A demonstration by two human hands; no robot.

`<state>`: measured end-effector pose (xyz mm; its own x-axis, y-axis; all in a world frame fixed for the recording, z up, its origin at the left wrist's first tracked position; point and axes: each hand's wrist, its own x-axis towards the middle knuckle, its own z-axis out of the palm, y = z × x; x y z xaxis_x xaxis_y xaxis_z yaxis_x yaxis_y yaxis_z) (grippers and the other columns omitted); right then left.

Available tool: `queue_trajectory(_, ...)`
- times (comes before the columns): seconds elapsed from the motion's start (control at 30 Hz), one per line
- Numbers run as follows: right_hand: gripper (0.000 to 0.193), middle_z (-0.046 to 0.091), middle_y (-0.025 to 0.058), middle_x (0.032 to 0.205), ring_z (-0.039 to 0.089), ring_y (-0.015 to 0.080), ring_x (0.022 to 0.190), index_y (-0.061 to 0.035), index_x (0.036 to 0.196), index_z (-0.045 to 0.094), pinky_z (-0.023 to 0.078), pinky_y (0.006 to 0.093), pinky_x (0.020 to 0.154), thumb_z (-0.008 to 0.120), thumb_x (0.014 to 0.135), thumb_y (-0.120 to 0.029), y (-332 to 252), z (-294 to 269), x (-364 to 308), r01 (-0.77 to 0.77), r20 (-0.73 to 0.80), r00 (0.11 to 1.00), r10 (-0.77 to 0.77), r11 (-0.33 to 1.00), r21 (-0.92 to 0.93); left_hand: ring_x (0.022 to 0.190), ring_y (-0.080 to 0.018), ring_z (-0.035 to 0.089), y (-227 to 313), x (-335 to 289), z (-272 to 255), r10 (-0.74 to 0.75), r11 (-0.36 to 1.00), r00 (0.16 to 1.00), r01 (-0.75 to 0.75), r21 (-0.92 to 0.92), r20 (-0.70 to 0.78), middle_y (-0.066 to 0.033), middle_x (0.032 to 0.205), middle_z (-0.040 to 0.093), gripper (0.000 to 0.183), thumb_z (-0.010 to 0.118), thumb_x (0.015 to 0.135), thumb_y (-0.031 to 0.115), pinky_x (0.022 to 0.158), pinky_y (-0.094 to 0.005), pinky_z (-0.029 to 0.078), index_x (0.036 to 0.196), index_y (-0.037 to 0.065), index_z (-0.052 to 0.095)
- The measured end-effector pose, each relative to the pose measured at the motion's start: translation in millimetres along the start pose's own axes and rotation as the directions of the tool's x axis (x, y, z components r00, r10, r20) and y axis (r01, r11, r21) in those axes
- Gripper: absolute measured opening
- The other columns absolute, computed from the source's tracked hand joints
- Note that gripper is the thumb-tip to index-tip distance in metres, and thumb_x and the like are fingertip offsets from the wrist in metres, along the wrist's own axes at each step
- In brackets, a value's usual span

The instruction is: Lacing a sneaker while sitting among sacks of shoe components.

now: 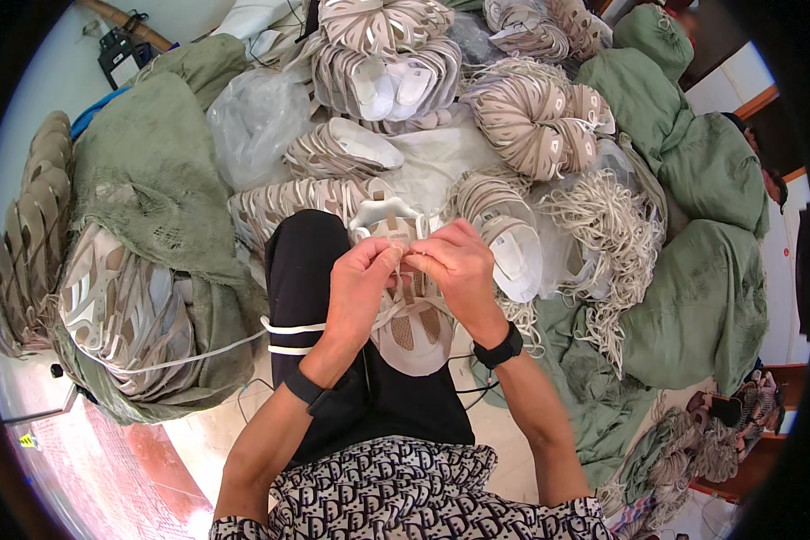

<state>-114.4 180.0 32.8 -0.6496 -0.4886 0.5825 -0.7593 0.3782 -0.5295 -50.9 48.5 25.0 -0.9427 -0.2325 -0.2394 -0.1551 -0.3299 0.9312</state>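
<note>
A beige and white shoe upper [412,340] rests over my lap, its rounded toe toward me and its white-lined collar [382,212] away from me. Above its lacing area, my left hand [362,281] is closed in a pinch. My right hand [460,270] pinches from the other side, its fingertips almost meeting the left ones. A thin pale shoelace shows at the fingers, though the fingertips cover most of it. White cord loops [295,340] lie around my left thigh.
Bundled shoe uppers [387,76] are heaped ahead, with more uppers [121,297] in a green sack at left. A tangled pile of pale laces [603,229] lies to the right. Beside it stand stuffed green sacks [697,306]. Clear plastic [259,121] sits ahead on the left.
</note>
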Motion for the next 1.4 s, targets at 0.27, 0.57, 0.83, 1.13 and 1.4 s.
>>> queue_trajectory(0.27,0.012,0.061,0.0047,0.079,0.054,0.0216,0.08,-0.0037,0.075,0.067,0.045,0.032,0.063,0.068,0.065,-0.008,14.5,-1.6,-1.0,0.012,-0.052,0.999,-0.007,0.995,0.098,0.059,-0.002,0.041,-21.2,6.2,9.5,-0.088,0.985,0.989,0.104,-0.138,0.116,0.0025,0.072,0.056,0.013,0.05,0.088,0.011,0.054,-0.0177,0.033,0.088,0.004,0.061)
queue_trajectory(0.57,0.011,0.062,0.0091,0.087,0.052,0.0078,0.055,0.0024,0.083,0.066,0.042,0.0216,0.045,0.063,0.073,-0.003,16.0,5.9,-15.4,-0.521,0.325,0.838,0.439,0.461,0.718,0.068,-0.0046,0.049,-18.9,4.5,-5.2,-0.155,0.984,0.945,0.123,0.125,0.288,0.0006,0.082,0.059,0.015,0.051,0.088,0.011,0.063,-0.0199,0.039,0.095,0.001,0.06)
queue_trajectory(0.83,0.039,0.063,0.011,0.098,0.058,0.014,0.088,0.0034,0.112,0.057,0.044,0.026,0.081,0.053,0.078,-0.015,20.7,17.1,-32.9,-0.637,0.515,0.77,0.377,0.427,0.641,0.071,-0.0172,0.059,2.7,-8.5,-7.1,-0.189,0.966,0.969,0.212,-0.145,0.158,-0.0058,0.078,0.057,0.01,0.048,0.089,0.011,0.07,-0.0278,0.046,0.086,0.003,0.053)
queue_trajectory(1.13,0.056,0.061,0.0125,0.105,0.058,0.0167,0.094,0.0017,0.124,0.046,0.043,0.0273,0.085,0.062,0.071,-0.006,-4.8,23.0,-33.2,-0.658,0.625,0.738,0.255,0.065,0.75,0.073,-0.0181,0.061,115.4,23.8,-10.0,0.249,0.954,0.962,-0.263,0.145,0.108,-0.0051,0.076,0.056,0.019,0.046,0.091,0.017,0.069,-0.0299,0.05,0.096,-0.001,0.051)
queue_trajectory(1.4,0.026,0.054,0.0062,0.067,0.053,0.0164,0.058,0.0094,0.095,0.056,0.044,0.029,0.058,0.06,0.078,-0.01,11.0,26.6,-29.8,-0.574,0.657,0.7,0.28,-0.327,0.751,0.067,-0.0281,0.06,93.5,51.2,2.8,0.562,0.273,0.772,-0.511,0.816,0.296,-0.0138,0.081,0.06,0.014,0.054,0.081,0.008,0.06,-0.032,0.047,0.089,-0.003,0.056)
